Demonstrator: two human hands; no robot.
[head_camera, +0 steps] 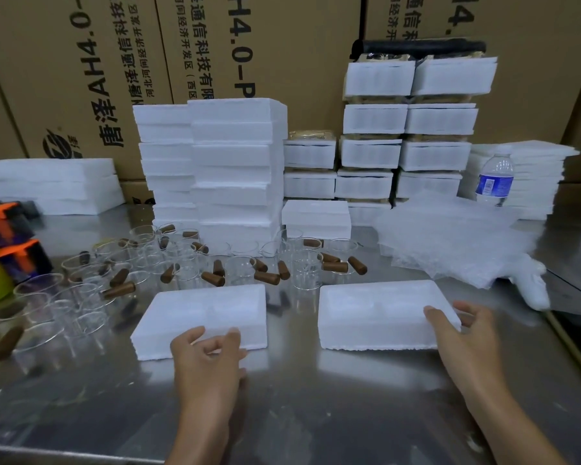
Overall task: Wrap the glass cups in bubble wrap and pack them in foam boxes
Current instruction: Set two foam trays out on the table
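Two foam boxes lie side by side, cavities up, in the lower centre of the frame on a stainless-steel table (292, 397). The left hand (208, 350) has its fingers curled over the near wall of the left foam box (202, 313), thumb on the rim. The right hand (460, 327) holds the near right corner of the right foam box (376, 313), thumb on top and fingers wrapped round the end. The step in hand appears to be setting out the open boxes for filling. It is best done with a light grip, since expanded foam is soft and crumbly, and the near lower edge of the right box is already ragged. Both boxes should sit flat and square, with working room in front. No cup is wrapped or packed yet. The glass cups (239, 270), thin, clear cylinders with stubby brown wooden handles, crowd the middle and left of the frame just behind the boxes, some touching one another. A heap of limp, translucent bubble wrap (450, 243) lies at right centre. Behind, in the centre, rise stacks of matte white foam boxes (235, 169); to the right are stacked packed boxes (406, 129), a water bottle (493, 179) and piled foam sheets (534, 176). Printed cardboard cartons (81, 78) fill the top of the frame.
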